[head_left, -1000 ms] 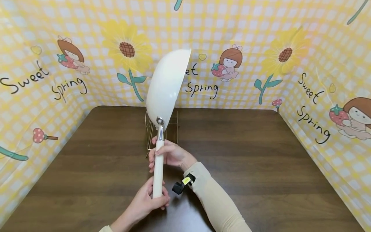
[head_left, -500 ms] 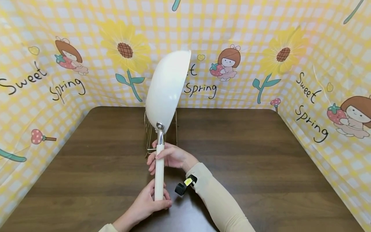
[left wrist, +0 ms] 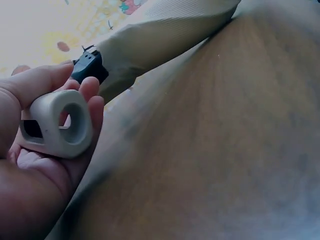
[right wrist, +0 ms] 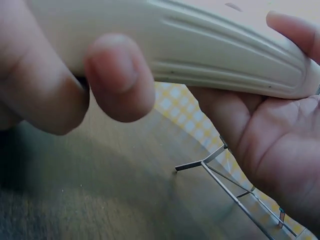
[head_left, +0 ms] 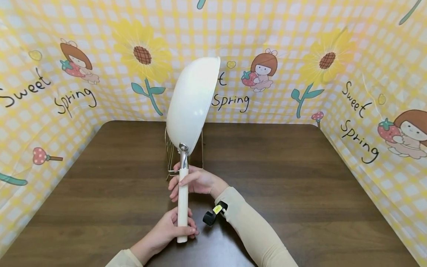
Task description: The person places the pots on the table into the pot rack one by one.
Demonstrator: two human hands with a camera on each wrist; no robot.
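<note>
A white wok (head_left: 191, 104) is held upright above the table, its rounded underside to the left and its rim to the right. A metal neck joins it to a cream handle (head_left: 182, 207). My left hand (head_left: 168, 228) grips the handle low down, thumb across it; the handle's hollow end (left wrist: 75, 125) pokes out of that hand in the left wrist view. Higher up, just below the metal neck, my right hand (head_left: 200, 180) holds the handle between thumb and fingers. The right wrist view shows the ribbed grip (right wrist: 225, 50) close up.
A thin gold wire rack (head_left: 202, 148) stands on the brown wooden table (head_left: 283, 185) behind the wok, partly hidden by it and the right hand. Yellow checked cloth (head_left: 283, 33) walls in the back and both sides. A black wrist camera (head_left: 213, 214) sticks out from the right sleeve.
The wok has come down slightly towards me, its handle sliding through my left hand, so the end now shows below the thumb. My right hand has hardly moved.
</note>
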